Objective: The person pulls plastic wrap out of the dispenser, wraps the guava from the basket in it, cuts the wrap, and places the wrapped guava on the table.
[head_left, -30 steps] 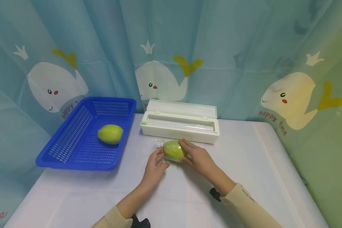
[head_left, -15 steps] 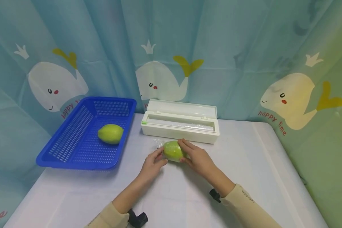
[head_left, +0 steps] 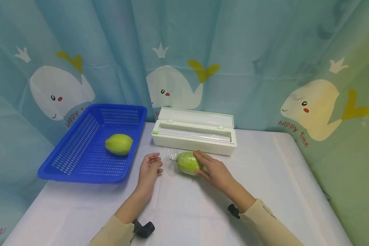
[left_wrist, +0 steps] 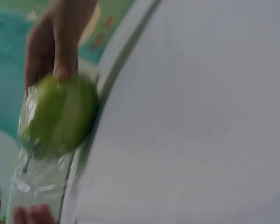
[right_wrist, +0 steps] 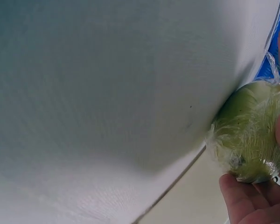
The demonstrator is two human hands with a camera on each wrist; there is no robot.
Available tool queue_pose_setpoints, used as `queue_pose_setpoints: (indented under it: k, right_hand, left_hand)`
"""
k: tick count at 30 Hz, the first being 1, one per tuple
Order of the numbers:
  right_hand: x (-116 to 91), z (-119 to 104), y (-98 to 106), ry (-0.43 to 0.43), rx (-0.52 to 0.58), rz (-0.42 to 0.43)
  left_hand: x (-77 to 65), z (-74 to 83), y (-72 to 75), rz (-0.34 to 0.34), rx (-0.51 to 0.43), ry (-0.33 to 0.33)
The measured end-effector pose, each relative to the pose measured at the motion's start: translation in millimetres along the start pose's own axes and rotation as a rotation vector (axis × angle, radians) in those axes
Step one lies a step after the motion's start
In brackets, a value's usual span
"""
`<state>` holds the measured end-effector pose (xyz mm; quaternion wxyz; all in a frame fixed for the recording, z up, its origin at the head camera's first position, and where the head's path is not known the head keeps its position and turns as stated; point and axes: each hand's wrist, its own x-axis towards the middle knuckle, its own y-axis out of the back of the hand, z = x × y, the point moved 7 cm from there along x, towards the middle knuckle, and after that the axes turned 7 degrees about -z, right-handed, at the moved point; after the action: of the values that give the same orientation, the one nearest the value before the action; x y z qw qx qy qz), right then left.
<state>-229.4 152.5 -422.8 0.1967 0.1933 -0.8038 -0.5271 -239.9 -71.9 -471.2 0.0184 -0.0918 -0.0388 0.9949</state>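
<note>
An oval green fruit (head_left: pixel 188 163), wrapped in clear plastic film, lies on the white table. My right hand (head_left: pixel 216 172) holds its right end between thumb and fingers. In the right wrist view creased film clings to the fruit (right_wrist: pixel 249 130), gripped by the right hand (right_wrist: pixel 254 203) at its lower end. Loose clear film (head_left: pixel 172 167) sticks out from the left end, where a thin dark stem shows. My left hand (head_left: pixel 149 169) is left of that film, apart from the fruit, its fingers loosely bent and holding nothing visible. The left wrist view is blurred.
Behind the fruit stands a white cling film box (head_left: pixel 193 141), lid raised, with a film roll (head_left: pixel 196 135) inside and a green slider at its left. A blue basket (head_left: pixel 80 179) on the left holds another green fruit (head_left: pixel 119 144). A patterned curtain (head_left: pixel 249 41) hangs behind the table.
My left hand has let go of the fruit's left end and moved left, exposing the loose film there. The right hand keeps its hold, almost unmoved.
</note>
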Motion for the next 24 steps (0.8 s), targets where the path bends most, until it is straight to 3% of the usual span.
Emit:
queue_pose_setpoints:
  k: [3,5,7,8,11,13,16,18,20,22,24]
  right_hand:
    - [0,0,1,-0.005,-0.002,-0.009]
    - [0,1,0,-0.008,-0.008,-0.014]
    - [-1,1,0,-0.007,-0.005,-0.015]
    - [-1,1,-1,-0.005,-0.004,-0.015]
    - [-1,0,-2,0.008,-0.001,-0.012]
    - [-1,-1,-2,0.015,0.002,-0.005]
    - [-1,0,-2,0.009,-0.001,0.006]
    - [-2,2,-2,-0.005,0.004,0.014]
    - [-3,4,-3,-0.017,0.01,0.015]
    - [-3,6,-3,-0.015,0.016,0.023]
    - [-3,7,-3,-0.016,0.02,0.034]
  left_hand:
    - [16.6,14.4,-5.1,-0.16,0.303,-0.124]
    - [23.7,18.5,-11.3,-0.281,0.449,-0.185]
    - [28.0,16.5,-15.4,-0.365,0.547,-0.196]
    - [29.2,12.8,-15.8,-0.383,0.56,-0.165]
    - [28.9,-1.8,-16.5,-0.408,0.466,-0.044]
    - [24.6,-12.1,-17.4,-0.407,0.349,0.038]
    - [14.1,-22.6,-26.4,-0.447,0.068,0.125]
    - [6.4,-24.7,-35.5,-0.478,-0.142,0.146]
    - [-0.6,-26.2,-44.9,-0.501,-0.294,0.166]
    - [-5.8,-28.0,-53.8,-0.502,-0.335,0.169]
    - [-7.7,-29.6,-62.3,-0.484,-0.288,0.156]
